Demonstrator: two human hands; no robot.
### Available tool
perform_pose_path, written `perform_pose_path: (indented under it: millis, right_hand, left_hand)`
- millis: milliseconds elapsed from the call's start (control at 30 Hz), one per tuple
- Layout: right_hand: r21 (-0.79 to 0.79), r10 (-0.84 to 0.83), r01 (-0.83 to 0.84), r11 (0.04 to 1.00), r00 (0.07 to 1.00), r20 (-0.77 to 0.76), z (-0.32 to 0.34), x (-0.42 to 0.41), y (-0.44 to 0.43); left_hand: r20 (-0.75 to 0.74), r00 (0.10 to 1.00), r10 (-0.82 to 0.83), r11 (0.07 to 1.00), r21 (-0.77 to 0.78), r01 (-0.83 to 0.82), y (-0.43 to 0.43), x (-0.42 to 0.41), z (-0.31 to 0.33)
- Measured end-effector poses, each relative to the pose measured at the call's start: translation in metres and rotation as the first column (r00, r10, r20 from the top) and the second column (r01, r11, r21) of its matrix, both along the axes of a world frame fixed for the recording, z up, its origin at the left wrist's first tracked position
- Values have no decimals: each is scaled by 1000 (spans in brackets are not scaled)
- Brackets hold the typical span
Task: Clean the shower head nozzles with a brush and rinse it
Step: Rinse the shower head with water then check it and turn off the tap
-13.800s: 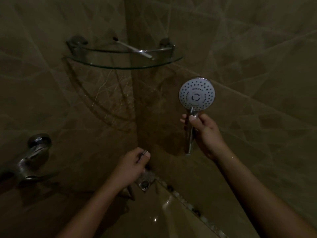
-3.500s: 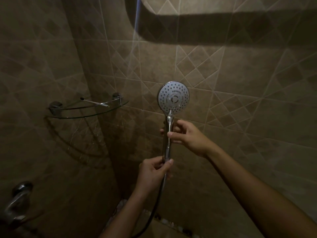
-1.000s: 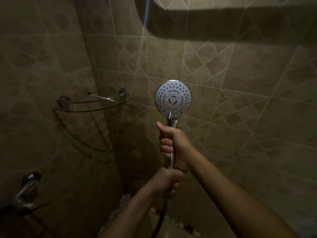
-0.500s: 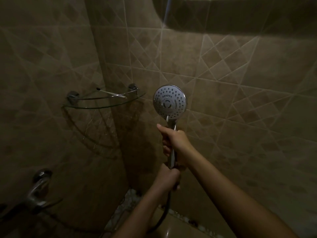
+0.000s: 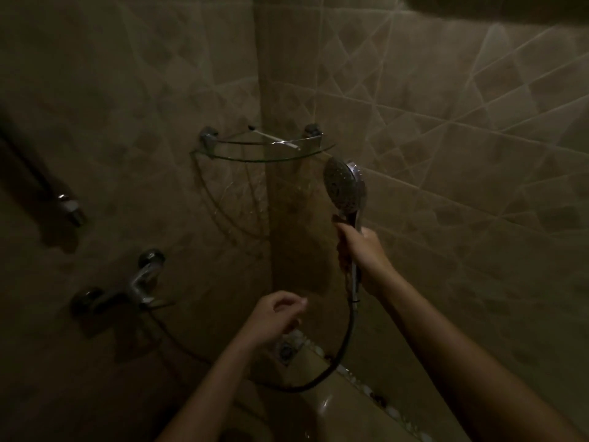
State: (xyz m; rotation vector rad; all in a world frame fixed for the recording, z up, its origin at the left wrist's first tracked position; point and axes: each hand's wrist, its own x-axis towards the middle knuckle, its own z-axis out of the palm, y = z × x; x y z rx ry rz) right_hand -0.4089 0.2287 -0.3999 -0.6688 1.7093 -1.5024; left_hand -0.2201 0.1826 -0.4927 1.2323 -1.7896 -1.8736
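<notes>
Pretty dim in here, but you can make out the basics. The right hand (image 5: 360,253) has its fingers wrapped around the chrome handle of the shower head (image 5: 342,183), holding it upright just right of the corner where the two tiled walls meet. The nozzle face is turned left, toward that corner, so from here you see it at an angle rather than flat on. The top of the head sits just under the right edge of the glass corner shelf (image 5: 223,154), not touching it as far as I can tell.

The left hand (image 5: 275,314) is lower down and off to the left, away from the handle, fingers loosely curled. I can't make out anything in it.

A dark hose (image 5: 345,349) drops from the bottom of the handle, loops down near the floor drain (image 5: 287,350) and runs back left toward the chrome mixer tap (image 5: 140,282) on the left wall.

There's a thin white brush (image 5: 274,138) lying across the shelf, dark tip toward the back left. Nobody's touching it.
</notes>
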Motion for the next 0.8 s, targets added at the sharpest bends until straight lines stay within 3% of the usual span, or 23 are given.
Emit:
perform_pose_path:
  millis: [267, 333, 533, 800]
  right_hand:
    - [28, 90, -91, 995, 996, 8, -36, -4, 0]
    - [47, 115, -112, 993, 991, -70, -52, -6, 2]
    - [70, 197, -188, 980, 968, -153, -90, -4, 5]
    - [162, 168, -139, 977, 970, -176, -153, 4, -27]
  left_hand:
    - [125, 888, 442, 882, 122, -456, 24, 72, -32]
    - [146, 843, 517, 836, 123, -534, 29, 87, -38]
    - [175, 765, 619, 764, 89, -639, 33, 121, -41]
    - [188, 711, 678, 703, 117, -701, -13, 142, -56]
